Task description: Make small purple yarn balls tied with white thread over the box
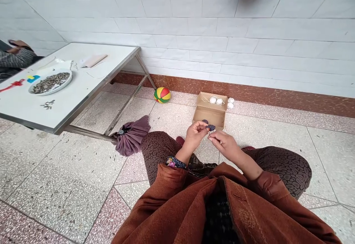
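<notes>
My left hand (195,136) pinches a small dark purple-grey bundle of yarn (210,127) between thumb and fingertips, held up in front of my knees. Close by on the right, my right hand (224,143) is closed just below the bundle. Its fingertips press together on something thin, too small to make out. Behind the hands lies an open cardboard box (209,115) on the floor. Two white balls of string (216,100) rest in its lid part. Another dark round piece (205,121) shows just behind my left fingertips, partly hidden by them.
Two white round pieces (230,103) lie beside the box. A striped ball (162,95) sits near the wall. At left stands a white table (91,84) bearing a plate (69,79) of seeds; purple cloth (133,136) lies by its leg. Another person's arm (19,57) shows beyond.
</notes>
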`<state>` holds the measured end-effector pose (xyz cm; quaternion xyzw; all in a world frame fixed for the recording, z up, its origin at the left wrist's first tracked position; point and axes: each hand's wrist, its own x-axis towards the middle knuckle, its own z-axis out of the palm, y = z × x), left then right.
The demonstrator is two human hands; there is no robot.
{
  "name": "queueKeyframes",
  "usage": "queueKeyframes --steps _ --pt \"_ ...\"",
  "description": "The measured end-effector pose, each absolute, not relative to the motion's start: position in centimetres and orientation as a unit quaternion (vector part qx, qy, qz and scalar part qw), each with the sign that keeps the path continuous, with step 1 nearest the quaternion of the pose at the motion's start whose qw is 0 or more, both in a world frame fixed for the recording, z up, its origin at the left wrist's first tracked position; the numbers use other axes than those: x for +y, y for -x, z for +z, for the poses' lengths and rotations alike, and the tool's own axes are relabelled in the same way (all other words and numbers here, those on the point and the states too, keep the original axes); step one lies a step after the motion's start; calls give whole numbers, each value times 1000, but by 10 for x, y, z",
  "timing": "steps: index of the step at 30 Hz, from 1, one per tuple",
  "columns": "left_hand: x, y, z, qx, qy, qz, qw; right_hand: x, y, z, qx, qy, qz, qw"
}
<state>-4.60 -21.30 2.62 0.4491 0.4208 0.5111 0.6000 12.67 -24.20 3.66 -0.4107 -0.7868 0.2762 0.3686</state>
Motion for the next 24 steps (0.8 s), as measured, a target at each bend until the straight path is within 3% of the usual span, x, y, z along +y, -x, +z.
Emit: queueKeyframes --steps 5,10,16,24 --pt "-219 48 36 358 -460 461 669 -219 -139 40 -703 483 254 456" --pt "-218 42 30 327 -391 489 708 -226 -134 11 -681 509 331 409" --pt "-216 40 23 357 -384 533 664 -247 -122 13 -700 491 354 379" --pt "-224 38 33 333 -458 510 648 -245 -126 13 -664 535 333 403"
